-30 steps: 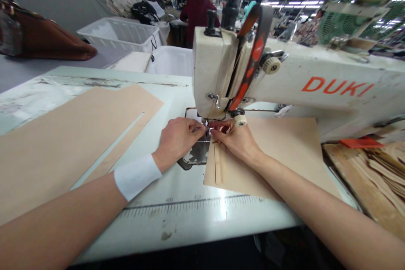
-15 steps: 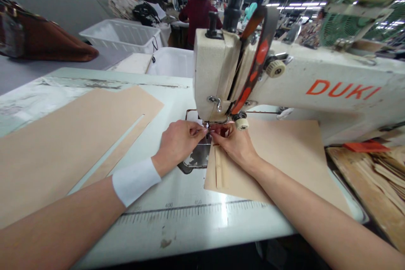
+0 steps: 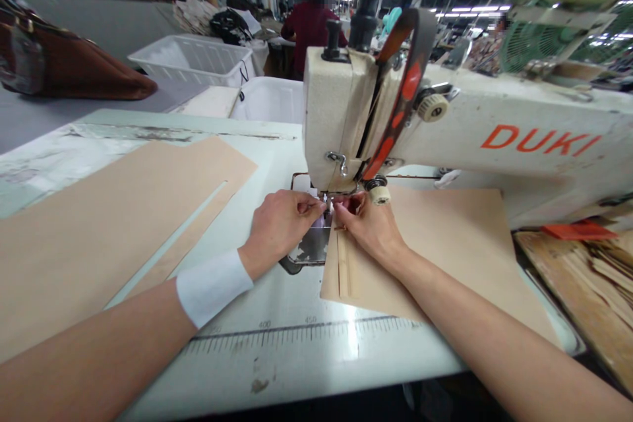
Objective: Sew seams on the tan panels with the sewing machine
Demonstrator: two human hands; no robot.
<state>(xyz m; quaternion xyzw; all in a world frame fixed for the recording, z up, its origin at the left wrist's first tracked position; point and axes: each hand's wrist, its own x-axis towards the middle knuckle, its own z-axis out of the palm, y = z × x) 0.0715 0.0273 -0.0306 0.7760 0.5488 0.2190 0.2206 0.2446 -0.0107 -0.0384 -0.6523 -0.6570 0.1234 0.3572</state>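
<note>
Both hands meet at the needle area of a white sewing machine [image 3: 341, 125] marked in orange letters. My left hand [image 3: 277, 227], with a white band [image 3: 215, 287] at its wrist, is pinched just left of the needle. Close by on the right, my right hand [image 3: 373, 227] also pinches, its fingertips near the presser foot. Whatever lies between either set of fingertips is too small to make out. Under my right hand and forearm lies a beige sheet [image 3: 455, 244] with a narrow strip [image 3: 349, 270] along its left part. The metal needle plate [image 3: 311, 247] shows below my fingers.
A larger beige piece [image 3: 123, 211] with a long slit lies left on the table [image 3: 277, 359], which has a printed ruler edge. Behind stand white bins [image 3: 192, 59] and a brown bag [image 3: 74, 59]. A wooden board [image 3: 568, 277] is at right; a person [image 3: 311, 33] sits farther back.
My right fingertips have shifted slightly right, widening the gap between the two hands at the needle. My left hand stays nearly in place. The view has moved a little.
</note>
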